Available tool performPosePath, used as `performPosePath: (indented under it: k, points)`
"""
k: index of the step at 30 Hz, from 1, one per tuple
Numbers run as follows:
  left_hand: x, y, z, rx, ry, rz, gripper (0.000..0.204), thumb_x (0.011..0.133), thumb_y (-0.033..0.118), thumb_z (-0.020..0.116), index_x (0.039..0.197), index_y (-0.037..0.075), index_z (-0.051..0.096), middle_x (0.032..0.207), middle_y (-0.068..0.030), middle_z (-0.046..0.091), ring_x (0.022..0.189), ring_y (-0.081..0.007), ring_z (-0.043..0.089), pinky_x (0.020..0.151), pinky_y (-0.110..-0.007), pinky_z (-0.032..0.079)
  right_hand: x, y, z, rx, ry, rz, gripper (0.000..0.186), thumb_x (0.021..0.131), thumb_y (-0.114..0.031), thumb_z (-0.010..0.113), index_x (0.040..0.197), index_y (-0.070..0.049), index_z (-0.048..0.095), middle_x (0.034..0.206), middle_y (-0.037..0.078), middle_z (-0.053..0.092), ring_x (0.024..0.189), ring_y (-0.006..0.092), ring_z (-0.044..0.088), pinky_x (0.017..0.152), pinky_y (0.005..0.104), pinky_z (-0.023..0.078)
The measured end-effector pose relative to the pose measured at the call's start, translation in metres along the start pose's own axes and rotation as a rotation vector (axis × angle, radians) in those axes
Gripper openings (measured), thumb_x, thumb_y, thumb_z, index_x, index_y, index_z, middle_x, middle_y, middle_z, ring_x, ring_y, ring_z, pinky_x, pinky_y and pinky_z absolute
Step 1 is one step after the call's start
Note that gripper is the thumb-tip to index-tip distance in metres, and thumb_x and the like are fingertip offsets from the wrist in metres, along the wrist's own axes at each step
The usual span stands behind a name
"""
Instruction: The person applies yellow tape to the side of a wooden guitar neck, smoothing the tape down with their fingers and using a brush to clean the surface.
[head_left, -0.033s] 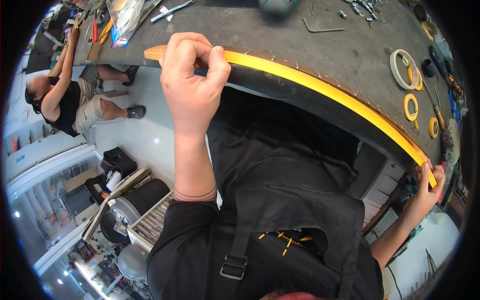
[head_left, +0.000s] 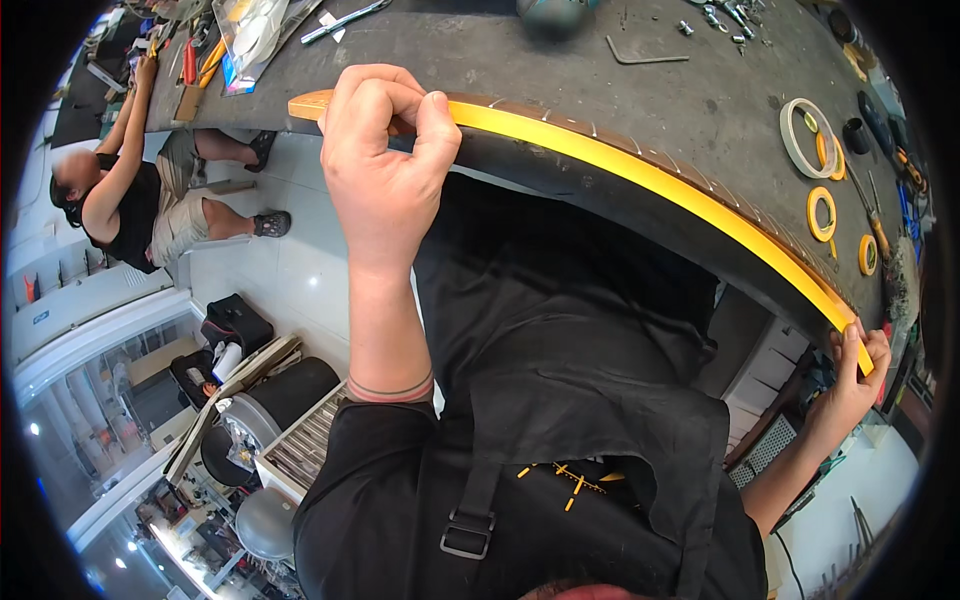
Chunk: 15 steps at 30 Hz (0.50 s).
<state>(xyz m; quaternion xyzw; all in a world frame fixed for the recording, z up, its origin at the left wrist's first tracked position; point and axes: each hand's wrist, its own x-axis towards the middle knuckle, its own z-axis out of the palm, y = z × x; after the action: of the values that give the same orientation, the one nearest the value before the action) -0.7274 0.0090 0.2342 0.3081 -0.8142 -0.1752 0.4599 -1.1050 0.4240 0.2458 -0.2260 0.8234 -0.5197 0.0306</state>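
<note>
A long wooden fretted neck [head_left: 620, 140] lies along the front edge of the dark workbench, with a bright yellow strip [head_left: 640, 180] along its near side and a pale wooden end [head_left: 305, 106] at the left. My left hand [head_left: 385, 170] is closed over the neck near that end, fingers curled and pressed on the strip. My right hand [head_left: 850, 380] grips the right end of the yellow strip between thumb and fingers. Several tape rolls [head_left: 822, 213] lie on the bench beyond the neck's right half.
Loose hardware [head_left: 730, 25], a hex key [head_left: 645, 58], a blurred teal object [head_left: 555, 15] and tools [head_left: 875, 215] lie on the workbench [head_left: 500, 55]. A co-worker [head_left: 130, 210] sits at the left, arms on the bench. Bags [head_left: 230, 330] and drums [head_left: 280, 400] stand at the lower left.
</note>
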Motion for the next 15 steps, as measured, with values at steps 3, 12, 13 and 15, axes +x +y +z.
performPosePath:
  k: [3, 12, 13, 15]
  points:
    - [0.0007, 0.0002, 0.0007, 0.006, -0.001, 0.007, 0.017, 0.101, -0.004, 0.081, 0.095, 0.001, 0.066, 0.108, -0.0055, 0.07, 0.082, -0.0089, 0.054, 0.075, -0.026, 0.046, 0.0, 0.0006, -0.0017, 0.002, -0.002, 0.011, 0.029, 0.116, -0.011, 0.079, 0.101, -0.008, 0.054, 0.137, 0.011, 0.059, 0.133, 0.023, 0.073, 0.106, 0.0373, 0.066]
    - [0.0005, -0.0002, 0.0007, 0.009, 0.005, 0.01, 0.018, 0.102, -0.005, 0.081, 0.095, 0.0, 0.066, 0.108, -0.0051, 0.07, 0.082, -0.0086, 0.055, 0.074, -0.026, 0.046, 0.0013, 0.0013, -0.0003, -0.008, 0.011, 0.002, 0.031, 0.116, -0.012, 0.079, 0.1, -0.007, 0.053, 0.137, 0.011, 0.058, 0.135, 0.0258, 0.073, 0.106, 0.0377, 0.068]
    - [0.0006, -0.0006, 0.0012, 0.007, 0.007, 0.011, 0.018, 0.102, -0.005, 0.081, 0.094, 0.001, 0.066, 0.107, -0.0051, 0.07, 0.082, -0.0085, 0.055, 0.074, -0.026, 0.046, 0.0012, 0.0017, -0.0005, -0.008, 0.012, 0.003, 0.031, 0.116, -0.012, 0.079, 0.1, -0.007, 0.053, 0.137, 0.011, 0.058, 0.135, 0.0258, 0.073, 0.106, 0.0377, 0.068]
    - [0.001, 0.0012, 0.0024, 0.005, 0.007, 0.013, 0.018, 0.102, -0.005, 0.081, 0.094, 0.001, 0.066, 0.107, -0.005, 0.07, 0.082, -0.0084, 0.055, 0.074, -0.026, 0.046, 0.0011, 0.0026, -0.0013, 0.005, 0.009, 0.013, 0.031, 0.116, -0.012, 0.079, 0.1, -0.007, 0.053, 0.136, 0.011, 0.058, 0.135, 0.0257, 0.073, 0.106, 0.0379, 0.068]
